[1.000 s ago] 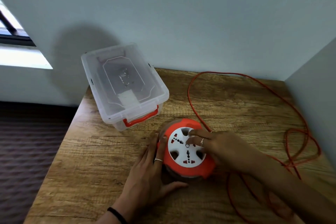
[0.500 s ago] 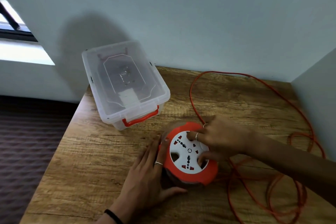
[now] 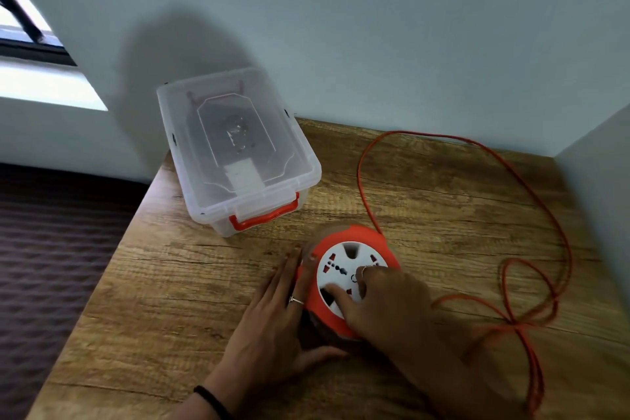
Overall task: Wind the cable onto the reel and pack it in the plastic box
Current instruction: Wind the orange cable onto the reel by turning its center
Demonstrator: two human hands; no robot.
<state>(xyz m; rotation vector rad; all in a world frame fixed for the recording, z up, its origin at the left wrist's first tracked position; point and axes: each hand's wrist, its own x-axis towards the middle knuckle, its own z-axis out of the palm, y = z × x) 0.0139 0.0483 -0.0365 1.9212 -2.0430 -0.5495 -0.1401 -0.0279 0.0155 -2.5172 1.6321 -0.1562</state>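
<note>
Head view: the orange reel (image 3: pixel 354 278) lies flat on the wooden table (image 3: pixel 177 283), just in front of the closed plastic box (image 3: pixel 238 153). The left hand (image 3: pixel 272 327) braces its side with straight fingers, thumb spread. The right hand (image 3: pixel 385 307) presses a fingertip into the white face. The cable (image 3: pixel 531 215) loops loosely to the right.

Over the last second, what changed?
The right hand swept round the reel's white face, from its top edge to the lower right, turning it; a fingertip now sits in a lower hole. The loose cable shifted on the table. The left hand still braces the reel's side; the box stays closed.
</note>
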